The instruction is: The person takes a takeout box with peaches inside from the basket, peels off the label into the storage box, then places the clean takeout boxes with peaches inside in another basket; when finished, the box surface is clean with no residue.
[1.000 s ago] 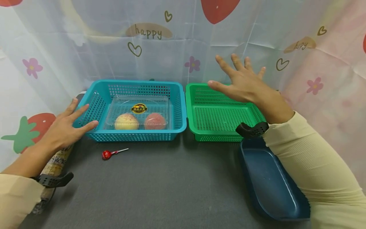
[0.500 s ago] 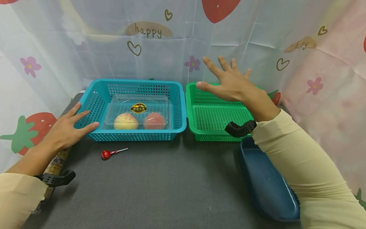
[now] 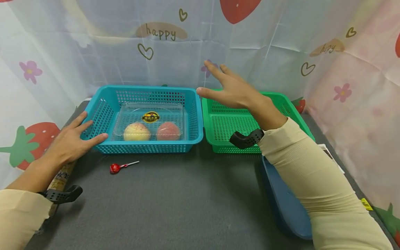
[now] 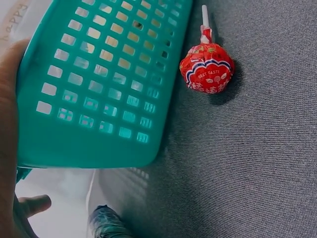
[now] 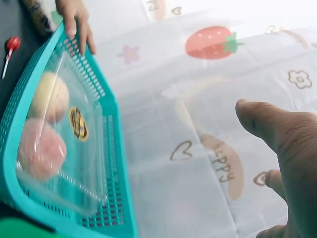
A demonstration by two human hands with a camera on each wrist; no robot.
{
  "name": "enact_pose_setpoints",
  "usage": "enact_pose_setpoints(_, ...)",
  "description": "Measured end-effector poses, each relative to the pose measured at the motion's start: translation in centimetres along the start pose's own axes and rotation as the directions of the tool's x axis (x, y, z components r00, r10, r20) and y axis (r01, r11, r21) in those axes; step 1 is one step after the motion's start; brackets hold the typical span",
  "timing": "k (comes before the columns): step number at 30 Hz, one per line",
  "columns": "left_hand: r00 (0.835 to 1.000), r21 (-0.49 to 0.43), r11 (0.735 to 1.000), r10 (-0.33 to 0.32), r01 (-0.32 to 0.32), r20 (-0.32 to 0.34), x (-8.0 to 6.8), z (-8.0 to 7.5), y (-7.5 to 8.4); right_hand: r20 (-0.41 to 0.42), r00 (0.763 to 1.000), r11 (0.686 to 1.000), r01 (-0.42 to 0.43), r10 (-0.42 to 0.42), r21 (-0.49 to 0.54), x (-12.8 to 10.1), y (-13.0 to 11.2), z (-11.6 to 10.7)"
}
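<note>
My left hand lies at the left end of the blue basket, its fingers spread on the rim and the thumb at the near corner. Inside that basket is a clear plastic fruit box with a dark label, holding a yellowish peach and a pink peach. My right hand hovers in the air over the green basket's left part, fingers extended, holding nothing. In the right wrist view, its thumb stands apart from the blue basket.
A red-wrapped lollipop lies on the grey table before the blue basket. A patterned roll-shaped package sits under my left forearm. The dark blue tray is partly behind my right sleeve. A printed curtain hangs behind.
My right hand has moved left, from above the green basket's right part toward the blue basket. The left hand has stayed at the blue basket's rim almost unmoved.
</note>
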State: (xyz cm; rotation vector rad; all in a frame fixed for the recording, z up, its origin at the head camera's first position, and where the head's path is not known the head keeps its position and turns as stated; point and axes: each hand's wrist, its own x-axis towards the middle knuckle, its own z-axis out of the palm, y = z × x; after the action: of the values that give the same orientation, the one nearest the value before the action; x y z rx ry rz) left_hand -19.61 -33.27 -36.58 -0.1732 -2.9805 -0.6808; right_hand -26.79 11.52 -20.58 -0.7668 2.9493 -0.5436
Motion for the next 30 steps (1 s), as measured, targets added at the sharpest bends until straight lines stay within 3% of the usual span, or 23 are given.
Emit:
enact_pose_setpoints(9,1.0,-0.008,1.0,-0.007,0.007,0.005,-0.1,0.1,0.2,-0.015,0.997,0.992,0.082,-0.081,0.098,1.9,-1.3,1.8)
enact_pose_setpoints(18,1.0,-0.017,1.0,-0.01,0.01,0.011,-0.2,-0.1,0.3,0.045,0.999,0.958,-0.037,0.026,0.285,3.6,-2.7,4.2)
enact_pose_setpoints(30,1.0,-0.002,1.0,-0.011,0.011,0.01,-0.1,0.0,0.3,0.127,0.988,0.875,-0.14,0.091,0.464,5.4,-3.5,7.1)
